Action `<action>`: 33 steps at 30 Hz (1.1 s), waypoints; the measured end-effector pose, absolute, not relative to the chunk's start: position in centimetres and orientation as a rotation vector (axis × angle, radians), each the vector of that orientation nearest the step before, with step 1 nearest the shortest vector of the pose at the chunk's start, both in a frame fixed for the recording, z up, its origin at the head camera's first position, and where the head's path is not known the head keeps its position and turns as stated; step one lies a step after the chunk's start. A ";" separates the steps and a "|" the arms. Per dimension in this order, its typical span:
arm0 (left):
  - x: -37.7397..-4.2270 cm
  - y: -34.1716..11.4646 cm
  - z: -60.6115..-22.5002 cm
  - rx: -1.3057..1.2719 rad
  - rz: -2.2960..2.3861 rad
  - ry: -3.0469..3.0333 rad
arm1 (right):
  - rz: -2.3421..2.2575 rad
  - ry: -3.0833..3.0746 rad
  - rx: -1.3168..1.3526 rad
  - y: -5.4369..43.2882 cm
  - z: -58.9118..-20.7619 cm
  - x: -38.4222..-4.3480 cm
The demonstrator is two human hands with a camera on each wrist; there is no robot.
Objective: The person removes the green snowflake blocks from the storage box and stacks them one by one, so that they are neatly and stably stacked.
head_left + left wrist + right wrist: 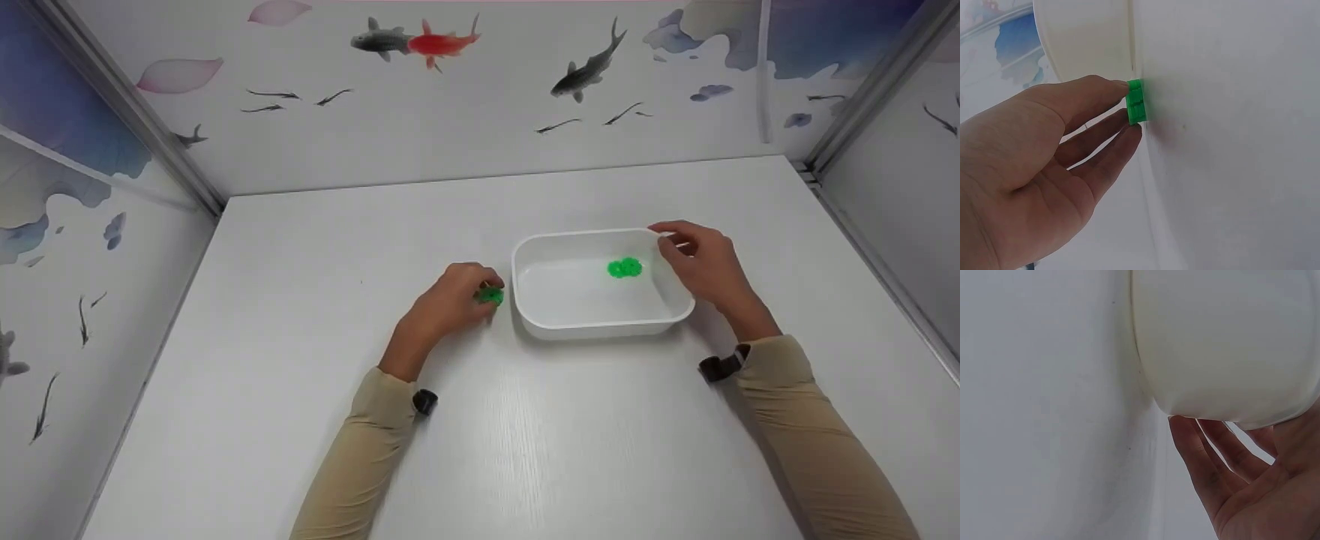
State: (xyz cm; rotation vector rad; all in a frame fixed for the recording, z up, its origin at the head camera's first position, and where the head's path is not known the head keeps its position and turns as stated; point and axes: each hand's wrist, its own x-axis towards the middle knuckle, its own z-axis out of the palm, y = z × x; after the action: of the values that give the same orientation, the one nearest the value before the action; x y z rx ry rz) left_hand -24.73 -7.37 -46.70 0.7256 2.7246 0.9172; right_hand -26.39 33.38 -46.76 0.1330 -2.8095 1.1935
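Between thumb and fingertips, my left hand (456, 298) pinches a small green gear-like piece (490, 295), close to the left end of a white plastic tray (574, 327). In the left wrist view, the green piece (1136, 102) stands with its ridged edge showing, right at the white table surface. My right hand (703, 259) grips the tray at its far right corner, thumb over the rim and fingers along the outer wall. From the right wrist, those fingers (1199, 458) touch the tray's outside (1219, 354). Inside the tray lie green toothed pieces (624, 268), side by side.
The tray stands on a white table (300, 360). A wall panel (480, 127) painted with fish rises along the table's back edge, with more panels at the left and right. Black bands (724, 367) sit at both wrists.
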 end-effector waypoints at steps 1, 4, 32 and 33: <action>-24.7 -7.3 -46.7 0.722 0.917 2.723 | 1.196 -2.811 0.131 33.4 -46.7 -26.4; -24.7 -7.3 -46.7 0.713 0.919 2.719 | 1.199 -2.813 0.131 33.4 -46.7 -26.4; -24.3 -6.2 -44.5 0.758 1.022 2.986 | 1.205 -2.831 0.096 33.2 -46.7 -26.5; -24.3 -6.0 -44.4 0.766 1.028 2.990 | 1.206 -2.833 0.093 33.2 -46.7 -26.5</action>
State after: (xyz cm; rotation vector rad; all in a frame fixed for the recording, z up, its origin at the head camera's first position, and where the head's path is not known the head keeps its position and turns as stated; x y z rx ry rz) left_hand -24.30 -6.00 -44.41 0.7661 2.9896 1.0280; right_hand -26.48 33.18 -46.74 0.0925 -2.8330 1.2064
